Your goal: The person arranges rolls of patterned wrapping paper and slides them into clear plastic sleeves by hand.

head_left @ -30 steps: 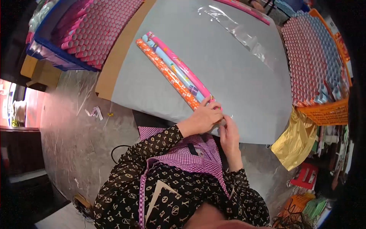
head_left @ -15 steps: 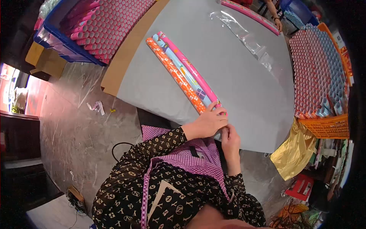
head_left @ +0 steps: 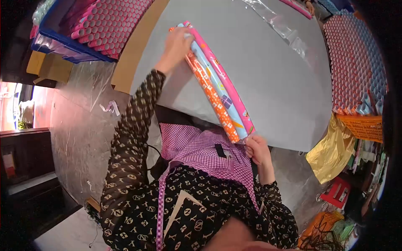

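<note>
Three rolls of wrapping paper lie side by side, slanting across the near left of the table: an orange roll (head_left: 211, 94), a light blue roll (head_left: 215, 81) and a pink roll (head_left: 224, 77). Their surface shines as if in clear plastic. My left hand (head_left: 176, 48) curls over their far ends, fingers closed round the orange and blue rolls. At the near ends, my right hand (head_left: 258, 149) is closed in a pinch by the table edge. What looks like the clear plastic sleeve (head_left: 248, 137) is between its fingers, mostly hidden.
A clear plastic bag (head_left: 289, 33) lies on the grey table (head_left: 276, 83). Beyond it are another pink roll (head_left: 296, 7) and a co-worker's hand (head_left: 310, 7). A blue crate (head_left: 75, 48) of rolls stands left; an orange basket (head_left: 362, 127) and stacked rolls (head_left: 351, 62) stand right.
My left hand has moved from the near ends to the far ends of the rolls. My right hand has stayed at the near ends, which now reach the table edge.
</note>
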A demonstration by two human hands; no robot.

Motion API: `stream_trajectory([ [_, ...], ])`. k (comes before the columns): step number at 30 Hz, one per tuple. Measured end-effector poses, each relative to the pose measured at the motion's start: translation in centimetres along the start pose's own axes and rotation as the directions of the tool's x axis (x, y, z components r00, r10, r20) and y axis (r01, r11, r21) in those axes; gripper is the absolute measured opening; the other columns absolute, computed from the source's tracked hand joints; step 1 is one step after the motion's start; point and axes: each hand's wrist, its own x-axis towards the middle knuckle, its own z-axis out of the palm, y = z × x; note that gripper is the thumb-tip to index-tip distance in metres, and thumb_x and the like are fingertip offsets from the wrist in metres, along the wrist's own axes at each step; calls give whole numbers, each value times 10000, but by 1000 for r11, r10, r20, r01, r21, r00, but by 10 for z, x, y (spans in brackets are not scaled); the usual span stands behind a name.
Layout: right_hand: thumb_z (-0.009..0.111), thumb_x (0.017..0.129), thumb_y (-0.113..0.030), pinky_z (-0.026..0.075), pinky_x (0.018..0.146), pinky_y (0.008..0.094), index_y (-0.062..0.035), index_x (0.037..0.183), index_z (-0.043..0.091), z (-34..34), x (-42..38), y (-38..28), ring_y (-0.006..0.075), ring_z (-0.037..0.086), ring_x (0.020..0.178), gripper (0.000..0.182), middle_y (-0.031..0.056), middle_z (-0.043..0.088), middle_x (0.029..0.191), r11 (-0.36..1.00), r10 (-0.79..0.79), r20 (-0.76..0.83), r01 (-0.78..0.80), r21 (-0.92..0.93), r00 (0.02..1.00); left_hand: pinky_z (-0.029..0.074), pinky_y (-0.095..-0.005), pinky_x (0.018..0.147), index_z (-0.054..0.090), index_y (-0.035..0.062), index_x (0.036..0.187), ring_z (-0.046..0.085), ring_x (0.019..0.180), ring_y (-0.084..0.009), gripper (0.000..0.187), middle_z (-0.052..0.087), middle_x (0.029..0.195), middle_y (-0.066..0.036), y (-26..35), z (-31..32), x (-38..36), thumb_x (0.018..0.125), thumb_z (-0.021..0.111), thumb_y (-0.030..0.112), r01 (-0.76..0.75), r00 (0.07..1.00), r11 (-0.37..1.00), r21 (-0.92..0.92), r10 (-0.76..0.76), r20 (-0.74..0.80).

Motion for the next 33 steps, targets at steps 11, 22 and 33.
stream_trajectory([
  [11,614,897,-108,334,518,193,-23,839,648,-19,-34,19,14,436,574,109,-71,531,661,955,-179,-128,141,-261,976,503,-408,721,621,-2,1032,641,787,-286,460,663,898,-180,-52,27,71,940,442,411,420,835,904,-77,-352,422],
  [22,615,903,-85,351,490,223,6,814,639,-36,-41,17,42,460,537,130,-34,534,624,648,-620,-173,376,-662,765,491,-296,689,613,4,1185,576,892,-145,465,640,934,-42,-43,-26,18,985,454,393,469,883,778,-419,-418,212],
  [33,646,866,-59,474,666,251,29,902,664,-35,-36,9,84,572,699,96,54,639,722,547,-640,-128,332,-769,758,476,-340,790,693,-6,999,637,866,-219,507,698,932,-140,-51,-17,1,982,454,441,438,878,808,-395,-479,-7],
])
